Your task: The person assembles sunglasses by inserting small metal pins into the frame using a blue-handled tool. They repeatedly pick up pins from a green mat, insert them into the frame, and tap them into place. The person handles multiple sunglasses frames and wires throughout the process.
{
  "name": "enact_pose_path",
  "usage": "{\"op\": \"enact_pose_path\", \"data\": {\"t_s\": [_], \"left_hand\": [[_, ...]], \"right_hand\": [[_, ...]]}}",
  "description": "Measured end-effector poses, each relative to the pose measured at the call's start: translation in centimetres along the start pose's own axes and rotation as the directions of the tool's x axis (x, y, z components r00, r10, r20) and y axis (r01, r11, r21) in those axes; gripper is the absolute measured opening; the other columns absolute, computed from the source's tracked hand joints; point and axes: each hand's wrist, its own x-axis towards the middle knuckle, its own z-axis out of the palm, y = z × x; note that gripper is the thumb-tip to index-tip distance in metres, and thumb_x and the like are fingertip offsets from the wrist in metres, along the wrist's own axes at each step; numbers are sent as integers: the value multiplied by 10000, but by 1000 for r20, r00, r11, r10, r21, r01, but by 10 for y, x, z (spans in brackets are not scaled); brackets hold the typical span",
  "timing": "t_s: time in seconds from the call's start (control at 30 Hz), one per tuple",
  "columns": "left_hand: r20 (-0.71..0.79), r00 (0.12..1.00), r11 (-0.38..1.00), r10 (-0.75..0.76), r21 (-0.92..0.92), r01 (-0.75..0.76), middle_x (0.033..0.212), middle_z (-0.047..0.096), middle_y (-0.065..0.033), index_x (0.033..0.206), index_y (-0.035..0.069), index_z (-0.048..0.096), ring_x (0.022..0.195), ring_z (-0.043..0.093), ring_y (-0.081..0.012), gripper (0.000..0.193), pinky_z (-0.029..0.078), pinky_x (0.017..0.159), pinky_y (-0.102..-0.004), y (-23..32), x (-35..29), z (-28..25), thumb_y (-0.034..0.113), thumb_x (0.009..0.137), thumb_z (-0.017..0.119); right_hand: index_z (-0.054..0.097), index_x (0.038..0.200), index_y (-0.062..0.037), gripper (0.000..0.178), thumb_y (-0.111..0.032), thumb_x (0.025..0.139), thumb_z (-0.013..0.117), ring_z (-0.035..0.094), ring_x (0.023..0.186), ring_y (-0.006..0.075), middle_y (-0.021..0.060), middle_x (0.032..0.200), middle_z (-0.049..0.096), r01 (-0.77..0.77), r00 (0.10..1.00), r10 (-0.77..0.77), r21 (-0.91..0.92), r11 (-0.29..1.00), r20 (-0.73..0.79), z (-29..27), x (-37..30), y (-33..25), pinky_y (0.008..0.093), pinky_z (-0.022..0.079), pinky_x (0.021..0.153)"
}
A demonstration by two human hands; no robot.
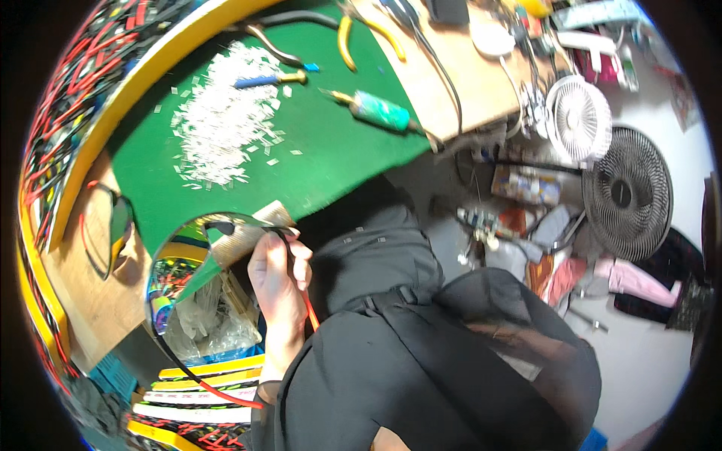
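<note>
The left hand (278, 276), fingers closed, pinches mirror-lensed, black-framed, red-tipped sunglasses (188, 259) near one hinge, right hand unseen; a slackening pinch could drop them.

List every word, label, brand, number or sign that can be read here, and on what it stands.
No text can be read with certainty.
White strip with pink print: too small and blurred.
Printed box at right: too small and blurred.
Held glasses: no readable text.

A workshop, with green-topped bench (338, 161), yellow-handled pliers (346, 46), teal-handled tool (382, 112) and tray (134, 83) of eyewear (75, 83).
</note>
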Motion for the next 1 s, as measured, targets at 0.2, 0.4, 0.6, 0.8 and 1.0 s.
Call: {"op": "enact_pose_path", "data": {"t_s": [0.2, 0.4, 0.6, 0.8, 1.0], "left_hand": [[56, 998, 996, 7, 92, -12, 644, 560, -39, 873, 2, 537, 439, 355, -36, 277, 257, 385, -167, 2, 0, -1, 258, 930, 446], [91, 996, 997, -5, 82, -2, 650, 576, -52, 897, -28, 539, 440, 373, -38, 319, 276, 392, -166, 4, -2, -1, 275, 933, 443], [88, 996, 999, 8, 32, -11, 651, 568, -46, 893, -24, 545, 445, 389, -43, 312, 298, 396, -164, 3, 1, -1, 271, 930, 453], [95, 995, 997, 14, 79, -21, 660, 576, -58, 898, -41, 546, 446, 398, -46, 329, 301, 392, -169, -3, 3, -4, 274, 928, 456], [84, 996, 999, -8, 47, 4, 655, 571, -51, 889, -33, 532, 452, 392, -42, 309, 298, 394, -173, 5, 8, -6, 260, 934, 442]], "right_hand": [[564, 794, -65, 157, -199, 828, 490, 350, 404, 71, -26, 563, 435, -32, 999, 32, 9, 999, 16, 4, 6, -7, 222, 238, 350], [560, 793, -66, 153, -197, 827, 489, 340, 397, 66, -31, 553, 424, -36, 999, 36, -16, 999, 12, -2, 11, -4, 221, 228, 343], [555, 791, -68, 149, -196, 826, 488, 331, 390, 62, -36, 543, 413, -47, 999, 48, -60, 997, 17, -17, 12, -18, 220, 217, 337], [550, 790, -70, 145, -195, 825, 486, 321, 383, 58, -41, 533, 402, -66, 997, 68, -62, 996, 28, -20, 12, -13, 219, 206, 330], [545, 788, -71, 141, -193, 824, 485, 312, 376, 53, -47, 523, 391, -105, 993, 107, -43, 994, 56, -22, 9, -19, 217, 195, 324]]}}
